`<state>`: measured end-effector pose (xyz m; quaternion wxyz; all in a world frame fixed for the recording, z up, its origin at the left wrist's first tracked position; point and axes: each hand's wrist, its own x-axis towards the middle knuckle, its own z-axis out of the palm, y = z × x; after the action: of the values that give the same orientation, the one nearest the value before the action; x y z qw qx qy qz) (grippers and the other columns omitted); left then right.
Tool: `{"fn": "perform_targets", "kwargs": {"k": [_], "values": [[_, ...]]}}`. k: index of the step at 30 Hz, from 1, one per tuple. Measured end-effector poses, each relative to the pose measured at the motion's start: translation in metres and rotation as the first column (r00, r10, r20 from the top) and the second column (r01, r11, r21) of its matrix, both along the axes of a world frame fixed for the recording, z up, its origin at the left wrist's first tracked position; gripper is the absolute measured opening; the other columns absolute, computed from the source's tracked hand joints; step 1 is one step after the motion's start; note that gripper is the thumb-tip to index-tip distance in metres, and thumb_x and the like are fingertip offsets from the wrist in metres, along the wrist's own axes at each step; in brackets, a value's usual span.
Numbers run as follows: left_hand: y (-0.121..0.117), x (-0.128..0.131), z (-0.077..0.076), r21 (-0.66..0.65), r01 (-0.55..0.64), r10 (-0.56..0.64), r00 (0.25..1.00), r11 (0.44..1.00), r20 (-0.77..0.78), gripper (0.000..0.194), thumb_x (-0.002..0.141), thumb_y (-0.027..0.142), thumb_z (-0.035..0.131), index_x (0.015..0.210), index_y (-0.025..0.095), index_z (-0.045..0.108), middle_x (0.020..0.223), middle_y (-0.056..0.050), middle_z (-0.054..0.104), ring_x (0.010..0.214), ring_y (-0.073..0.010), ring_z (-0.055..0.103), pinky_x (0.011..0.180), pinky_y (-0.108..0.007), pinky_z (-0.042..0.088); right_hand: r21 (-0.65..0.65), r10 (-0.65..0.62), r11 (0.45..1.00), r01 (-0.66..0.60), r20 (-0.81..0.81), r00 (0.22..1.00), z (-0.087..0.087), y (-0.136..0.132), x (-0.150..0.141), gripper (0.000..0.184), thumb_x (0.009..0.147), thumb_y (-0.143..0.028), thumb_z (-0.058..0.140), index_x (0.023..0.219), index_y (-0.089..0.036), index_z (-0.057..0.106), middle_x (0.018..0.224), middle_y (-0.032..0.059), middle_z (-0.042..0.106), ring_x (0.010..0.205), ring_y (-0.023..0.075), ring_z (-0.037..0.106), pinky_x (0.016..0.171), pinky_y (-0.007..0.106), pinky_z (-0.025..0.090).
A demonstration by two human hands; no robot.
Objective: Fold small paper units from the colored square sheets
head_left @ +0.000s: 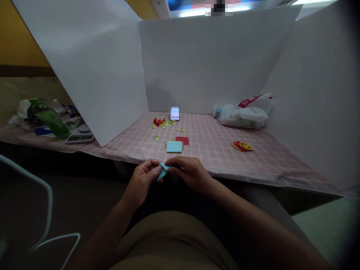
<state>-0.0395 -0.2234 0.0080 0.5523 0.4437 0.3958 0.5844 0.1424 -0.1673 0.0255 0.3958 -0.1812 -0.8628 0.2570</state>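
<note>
A small folded light-blue paper piece (pixel 162 171) is pinched between both my hands, just in front of the table's near edge. My left hand (pixel 143 180) grips its left side with closed fingers. My right hand (pixel 189 173) pinches its upper right corner. On the pink checked tablecloth (pixel 213 146) beyond lies a small stack of paper squares (pixel 174 146), light blue on top, with a red square (pixel 182 140) beside it. Several small folded yellow and red paper pieces (pixel 163 122) lie scattered further back.
White boards (pixel 202 63) wall the table on three sides. A lit phone (pixel 174 113) stands at the back. A white plastic bag (pixel 243 112) lies back right, a red-yellow cutout (pixel 242 146) on the right. Left of the board are a scale (pixel 80 137) and a green bag (pixel 49 116).
</note>
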Motion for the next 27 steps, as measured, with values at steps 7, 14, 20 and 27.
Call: {"fn": "perform_targets", "kwargs": {"k": [7,14,20,27], "values": [[-0.002,0.006,0.003,0.006,-0.069,0.069,0.994,0.998,-0.089,0.016,0.077,0.03,0.074,0.082,0.017,0.066,0.064,0.003,0.061,0.055,-0.0075,0.049,0.055,-0.019,0.038,0.058,-0.066,0.996,0.067,-0.009,0.998,-0.006,-0.001,-0.002,0.013,0.092,-0.02,0.053,0.092,-0.019,0.066,0.084,0.0055,0.071,0.075,0.0166,0.065,0.069,0.028,0.049],[-0.004,0.006,0.003,0.022,-0.089,0.091,0.988,0.996,-0.121,0.014,0.078,0.029,0.071,0.081,0.017,0.065,0.064,0.003,0.061,0.055,-0.0085,0.049,0.054,-0.02,0.037,-0.555,-0.021,0.822,-0.126,-0.25,0.968,-0.001,-0.008,-0.009,0.003,0.083,-0.019,0.06,0.085,-0.019,0.057,0.064,-0.0037,0.059,0.05,0.0095,0.057,0.049,0.022,0.044],[-0.004,0.007,0.0,0.058,-0.122,0.129,0.983,0.991,-0.134,0.011,0.079,0.026,0.071,0.083,0.019,0.065,0.07,0.003,0.063,0.06,-0.0085,0.051,0.058,-0.019,0.039,-0.697,-0.032,0.661,-0.276,-0.394,0.919,-0.005,-0.009,-0.014,0.013,0.076,-0.017,0.064,0.084,-0.019,0.055,0.061,-0.0056,0.061,0.046,0.0077,0.056,0.046,0.019,0.045],[-0.004,0.009,-0.002,0.081,-0.167,0.169,0.985,0.983,-0.02,0.01,0.076,0.022,0.072,0.083,0.018,0.067,0.071,0.002,0.067,0.062,-0.0107,0.057,0.062,-0.022,0.044,-0.733,-0.029,0.551,-0.4,-0.495,0.868,-0.011,-0.008,-0.016,0.011,0.074,-0.015,0.063,0.083,-0.017,0.058,0.059,-0.0042,0.063,0.046,0.0092,0.06,0.046,0.018,0.045]]}}
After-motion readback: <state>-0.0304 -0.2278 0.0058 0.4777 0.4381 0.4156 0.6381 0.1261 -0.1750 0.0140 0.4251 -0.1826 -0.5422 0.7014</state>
